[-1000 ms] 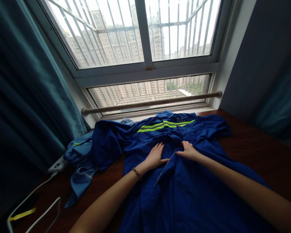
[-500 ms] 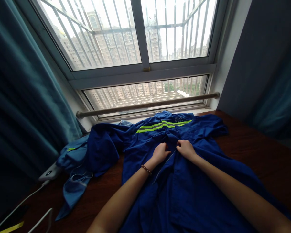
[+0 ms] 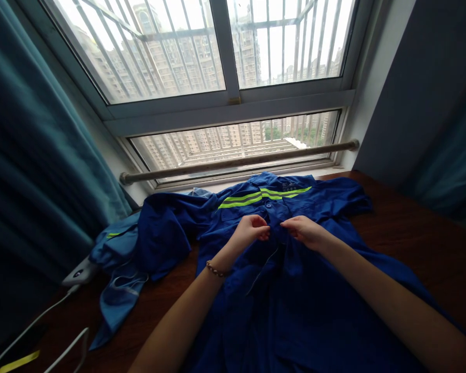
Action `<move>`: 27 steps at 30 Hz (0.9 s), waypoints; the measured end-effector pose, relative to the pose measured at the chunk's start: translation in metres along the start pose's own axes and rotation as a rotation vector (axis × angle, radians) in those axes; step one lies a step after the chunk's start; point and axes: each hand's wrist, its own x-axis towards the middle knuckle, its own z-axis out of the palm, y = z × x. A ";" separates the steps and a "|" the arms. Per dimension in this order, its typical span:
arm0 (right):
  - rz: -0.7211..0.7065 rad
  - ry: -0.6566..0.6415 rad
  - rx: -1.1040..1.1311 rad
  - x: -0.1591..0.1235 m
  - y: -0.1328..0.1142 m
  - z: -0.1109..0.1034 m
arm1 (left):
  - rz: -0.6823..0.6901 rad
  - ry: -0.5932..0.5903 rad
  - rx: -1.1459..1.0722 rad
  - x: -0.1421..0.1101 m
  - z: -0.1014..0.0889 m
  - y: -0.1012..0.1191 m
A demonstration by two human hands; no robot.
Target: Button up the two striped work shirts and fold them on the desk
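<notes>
A dark blue work shirt [image 3: 295, 290] with bright yellow-green stripes [image 3: 264, 197] across its chest lies spread on a dark wooden table [image 3: 419, 243]. My left hand [image 3: 250, 230], with a bead bracelet on its wrist, pinches the left edge of the shirt's front opening. My right hand [image 3: 305, 230] pinches the opposite edge. Both hands meet just below the stripes, fingers curled on the fabric and lifted slightly off the table. A button [image 3: 268, 205] shows just above them.
A lighter blue garment [image 3: 120, 259] lies crumpled at the left beside the shirt. A white charger with cables [image 3: 75, 274] sits at the table's left edge. A rail [image 3: 236, 161] runs along the window behind. Teal curtains [image 3: 34, 155] hang on both sides.
Both hands went from lying flat on the shirt's front to curling and pinching the two edges of the opening, lifting the fabric a little. The camera shifted slightly.
</notes>
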 end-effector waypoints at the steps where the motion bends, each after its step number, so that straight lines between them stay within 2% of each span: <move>1: 0.017 -0.003 0.017 -0.002 -0.002 0.001 | -0.002 -0.006 -0.022 -0.004 0.000 0.008; 6: 0.038 0.058 0.074 -0.012 -0.011 0.006 | -0.038 -0.062 -0.096 -0.020 0.004 0.028; 10: 0.021 0.045 0.109 -0.015 -0.014 0.007 | -0.053 -0.073 -0.130 -0.024 0.014 0.026; 15: 0.030 -0.015 0.119 -0.017 -0.012 0.008 | -0.080 -0.025 -0.164 -0.025 0.022 0.024; 18: 0.019 -0.044 0.123 -0.019 -0.012 0.009 | -0.083 0.003 -0.161 -0.025 0.023 0.024; 23: -0.073 -0.004 0.075 -0.020 -0.013 0.010 | -0.071 0.005 -0.174 -0.026 0.022 0.026; 27: -0.114 -0.021 0.056 -0.018 -0.012 0.008 | -0.054 0.017 -0.196 -0.026 0.017 0.029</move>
